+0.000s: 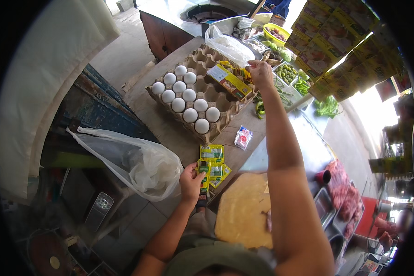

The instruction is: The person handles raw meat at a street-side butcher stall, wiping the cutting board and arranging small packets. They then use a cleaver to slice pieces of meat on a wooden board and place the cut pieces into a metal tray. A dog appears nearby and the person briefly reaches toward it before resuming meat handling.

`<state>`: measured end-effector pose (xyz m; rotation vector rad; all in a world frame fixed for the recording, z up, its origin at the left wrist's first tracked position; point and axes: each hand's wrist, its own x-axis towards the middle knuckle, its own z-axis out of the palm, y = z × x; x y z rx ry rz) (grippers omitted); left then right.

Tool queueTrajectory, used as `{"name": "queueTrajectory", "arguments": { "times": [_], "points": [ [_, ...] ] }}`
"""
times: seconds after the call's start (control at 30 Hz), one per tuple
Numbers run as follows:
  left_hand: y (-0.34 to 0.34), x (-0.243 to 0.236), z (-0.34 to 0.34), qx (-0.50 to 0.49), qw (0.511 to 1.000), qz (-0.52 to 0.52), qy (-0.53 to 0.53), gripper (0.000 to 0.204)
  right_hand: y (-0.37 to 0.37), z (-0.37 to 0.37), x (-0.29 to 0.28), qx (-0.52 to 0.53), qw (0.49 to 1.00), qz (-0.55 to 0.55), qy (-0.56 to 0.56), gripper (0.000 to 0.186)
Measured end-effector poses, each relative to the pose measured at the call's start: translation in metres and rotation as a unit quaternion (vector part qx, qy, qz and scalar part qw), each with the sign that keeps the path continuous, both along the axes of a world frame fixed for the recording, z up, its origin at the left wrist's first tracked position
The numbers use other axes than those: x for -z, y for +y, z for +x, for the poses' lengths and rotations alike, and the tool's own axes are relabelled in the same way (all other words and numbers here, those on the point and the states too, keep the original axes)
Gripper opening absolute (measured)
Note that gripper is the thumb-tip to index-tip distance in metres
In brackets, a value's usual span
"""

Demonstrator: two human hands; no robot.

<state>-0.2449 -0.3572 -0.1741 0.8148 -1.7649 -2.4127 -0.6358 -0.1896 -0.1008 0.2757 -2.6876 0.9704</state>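
Observation:
My left hand (192,183) is closed on a strip of green-and-yellow seasoning sachets (211,153), its thumb pressed over them at the table's near edge. Farther off, my right hand (261,73) reaches past the right corner of a cardboard egg tray (210,137), fingers drawn together; whatever they pinch, if anything, I cannot make out. Right beside that hand, a yellow box (230,82) and some yellow packets (240,71) lie on the tray. White eggs (189,95) fill much of the tray's left and near part. A small white-and-pink sachet (243,138) lies between the tray and my right forearm.
Clear plastic bags hang at the left (145,168) and lie behind the tray (230,46). A round-edged chopping board (244,207) sits near me, raw meat (339,186) to its right. Vegetable trays (287,73) stand far right, beneath hanging packet strips (329,34).

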Motion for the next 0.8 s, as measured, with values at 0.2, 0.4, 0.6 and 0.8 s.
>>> {"name": "queueTrajectory", "arguments": {
  "times": [0.2,0.4,0.6,0.8],
  "points": [
    [-0.002,0.006,0.000,-0.015,0.999,-0.041,-0.026,0.031,-0.018,0.012,-0.001,-0.031,0.988,0.109,-0.110,0.024],
    [-0.007,0.021,-0.002,-0.066,0.997,-0.031,-0.013,0.032,-0.011,0.101,-0.033,-0.096,0.990,-0.097,-0.036,0.018],
    [-0.006,0.020,-0.009,-0.031,0.998,-0.031,-0.039,0.035,-0.001,0.252,-0.002,-0.130,0.934,0.101,-0.316,0.021],
    [-0.005,0.017,-0.013,-0.033,0.999,-0.031,-0.011,0.036,-0.031,0.319,0.047,-0.025,0.965,0.107,-0.239,0.053]
  ]
}}
